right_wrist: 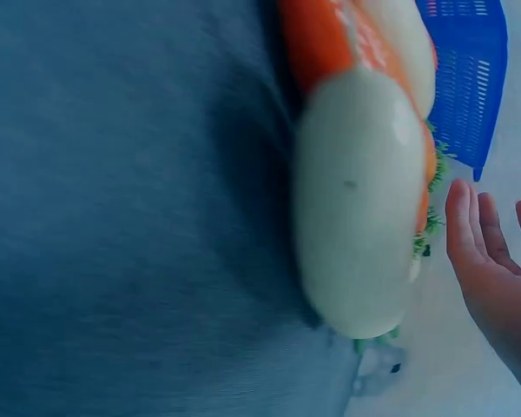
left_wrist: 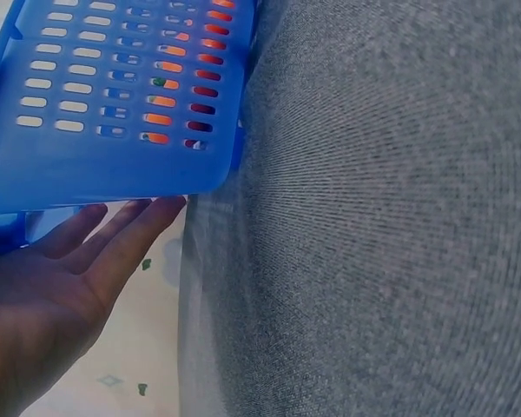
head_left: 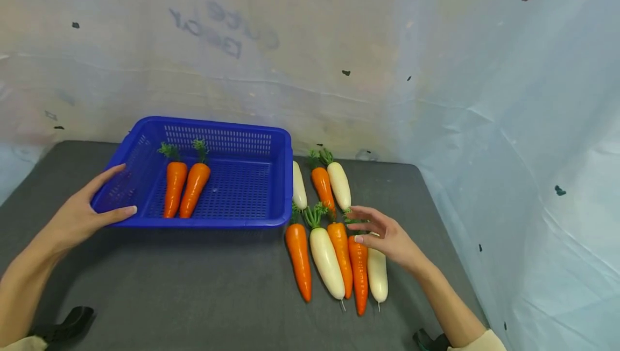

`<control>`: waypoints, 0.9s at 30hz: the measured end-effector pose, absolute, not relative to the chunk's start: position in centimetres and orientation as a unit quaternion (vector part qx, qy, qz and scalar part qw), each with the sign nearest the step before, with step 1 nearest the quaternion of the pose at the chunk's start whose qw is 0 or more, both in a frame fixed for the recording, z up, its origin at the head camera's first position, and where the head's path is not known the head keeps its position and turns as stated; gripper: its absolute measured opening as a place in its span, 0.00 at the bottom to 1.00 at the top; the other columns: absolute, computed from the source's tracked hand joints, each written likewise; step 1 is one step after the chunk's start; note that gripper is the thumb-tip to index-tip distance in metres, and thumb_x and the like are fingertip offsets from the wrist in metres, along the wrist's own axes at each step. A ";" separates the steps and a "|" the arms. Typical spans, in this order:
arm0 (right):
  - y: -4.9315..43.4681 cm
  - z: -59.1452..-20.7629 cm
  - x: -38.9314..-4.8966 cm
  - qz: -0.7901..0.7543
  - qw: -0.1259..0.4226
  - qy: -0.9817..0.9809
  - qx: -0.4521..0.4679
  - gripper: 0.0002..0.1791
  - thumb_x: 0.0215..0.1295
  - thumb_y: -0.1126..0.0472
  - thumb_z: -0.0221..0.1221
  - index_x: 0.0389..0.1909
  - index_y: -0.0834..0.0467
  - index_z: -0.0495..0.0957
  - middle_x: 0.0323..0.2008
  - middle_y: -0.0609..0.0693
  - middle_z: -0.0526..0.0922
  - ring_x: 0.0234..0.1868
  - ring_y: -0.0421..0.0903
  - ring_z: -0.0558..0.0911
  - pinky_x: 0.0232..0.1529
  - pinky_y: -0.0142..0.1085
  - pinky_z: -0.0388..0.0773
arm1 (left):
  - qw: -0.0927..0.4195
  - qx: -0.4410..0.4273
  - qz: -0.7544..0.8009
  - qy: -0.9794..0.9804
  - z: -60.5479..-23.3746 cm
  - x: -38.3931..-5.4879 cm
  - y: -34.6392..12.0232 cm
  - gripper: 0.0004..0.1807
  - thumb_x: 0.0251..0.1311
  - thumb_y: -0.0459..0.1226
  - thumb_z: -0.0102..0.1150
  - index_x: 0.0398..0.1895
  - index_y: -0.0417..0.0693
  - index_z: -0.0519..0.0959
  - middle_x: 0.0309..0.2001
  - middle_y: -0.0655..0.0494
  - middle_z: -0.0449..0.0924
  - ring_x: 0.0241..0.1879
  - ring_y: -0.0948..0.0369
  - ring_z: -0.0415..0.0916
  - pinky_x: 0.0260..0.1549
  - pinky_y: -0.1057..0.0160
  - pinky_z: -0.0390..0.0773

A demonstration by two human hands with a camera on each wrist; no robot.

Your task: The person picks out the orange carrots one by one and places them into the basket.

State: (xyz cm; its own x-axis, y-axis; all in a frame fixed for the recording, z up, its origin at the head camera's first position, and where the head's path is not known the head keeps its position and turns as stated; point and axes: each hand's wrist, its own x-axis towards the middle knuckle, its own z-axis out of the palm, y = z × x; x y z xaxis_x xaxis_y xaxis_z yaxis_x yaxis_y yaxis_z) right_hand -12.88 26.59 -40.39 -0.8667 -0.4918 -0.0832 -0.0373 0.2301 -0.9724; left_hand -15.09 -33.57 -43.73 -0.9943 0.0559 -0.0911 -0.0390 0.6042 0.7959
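Note:
My left hand (head_left: 77,217) touches the left end of a blue plastic basket (head_left: 208,223), thumb by the front corner and fingers along the side. In the left wrist view the straight fingers (left_wrist: 126,239) lie against the basket's end. Two orange carrots (head_left: 175,184) with green tops lie inside at the left. My right hand (head_left: 389,238), fingers slightly bent and apart, is over the green top of a carrot (head_left: 359,270) and beside a white radish (head_left: 378,273). In the right wrist view the hand (right_wrist: 499,278) holds nothing; a white radish (right_wrist: 360,208) fills the middle.
Right of the basket, more carrots (head_left: 298,259) and white radishes (head_left: 325,259) lie side by side on the dark grey table (head_left: 194,286). Another carrot and radish (head_left: 340,184) lie behind them. A pale plastic sheet (head_left: 310,60) hangs around the back and right.

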 end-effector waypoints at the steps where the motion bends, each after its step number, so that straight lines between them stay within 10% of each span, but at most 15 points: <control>1: 26.7 -40.6 -12.6 -0.597 0.188 0.762 -0.170 0.34 0.70 0.65 0.60 0.74 0.57 0.61 0.70 0.67 0.62 0.67 0.66 0.69 0.56 0.39 0.79 | 0.058 0.005 0.447 0.892 -43.7 -15.1 -33.6 0.55 0.65 0.47 0.64 0.80 0.68 0.32 0.75 0.25 0.29 0.63 0.18 0.45 0.54 0.18 0.47; 27: 26.3 -41.1 -7.5 -0.574 0.140 0.806 -0.024 0.33 0.66 0.69 0.62 0.71 0.65 0.64 0.70 0.64 0.66 0.71 0.62 0.65 0.57 0.34 0.78 | 0.063 0.008 0.453 0.889 -43.5 -15.1 -33.9 0.53 0.66 0.47 0.62 0.80 0.72 0.33 0.75 0.25 0.30 0.62 0.18 0.46 0.53 0.18 0.48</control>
State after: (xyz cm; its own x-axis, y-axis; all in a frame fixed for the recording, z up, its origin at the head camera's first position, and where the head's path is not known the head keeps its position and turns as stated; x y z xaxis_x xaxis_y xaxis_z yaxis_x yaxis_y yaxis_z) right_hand -7.46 26.31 -41.09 -0.9595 -0.1992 -0.1993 0.1234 0.3389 -0.9327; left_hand -15.12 -33.88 -43.55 -0.9919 0.0707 -0.1051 -0.0436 0.5889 0.8071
